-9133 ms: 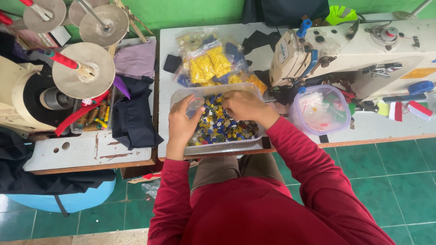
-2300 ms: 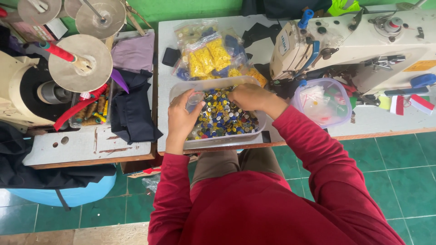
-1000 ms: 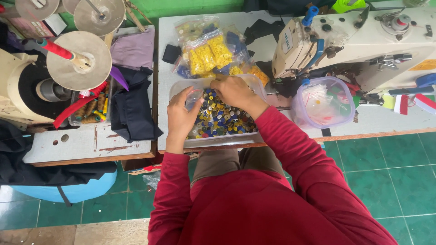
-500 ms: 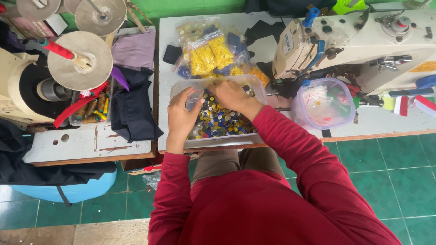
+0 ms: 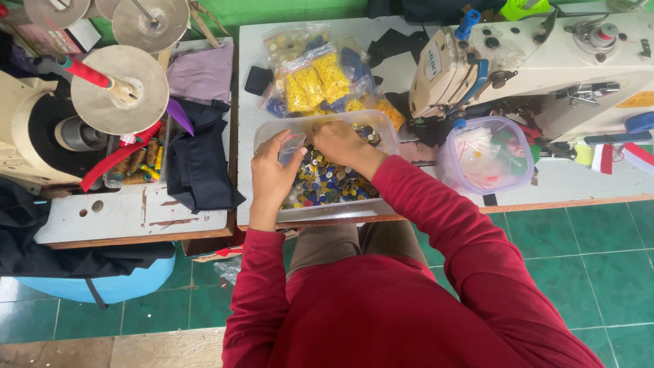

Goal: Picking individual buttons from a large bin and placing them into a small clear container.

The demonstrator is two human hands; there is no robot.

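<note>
The left hand (image 5: 272, 167) curls over the near-left part of the clear tray (image 5: 388, 133), fingers bent around a small clear bag (image 5: 291, 145). The right hand (image 5: 340, 142) reaches into the tray's far side, fingers bunched down among the mixed coloured buttons (image 5: 327, 184). The tray sits at the counter (image 5: 558, 184) edge, with bags of yellow buttons (image 5: 315, 82) just behind it and a sewing machine (image 5: 538, 61) to its right.

The right hand (image 5: 344, 143) has moved up to the far end of the button tray (image 5: 272, 133).
</note>
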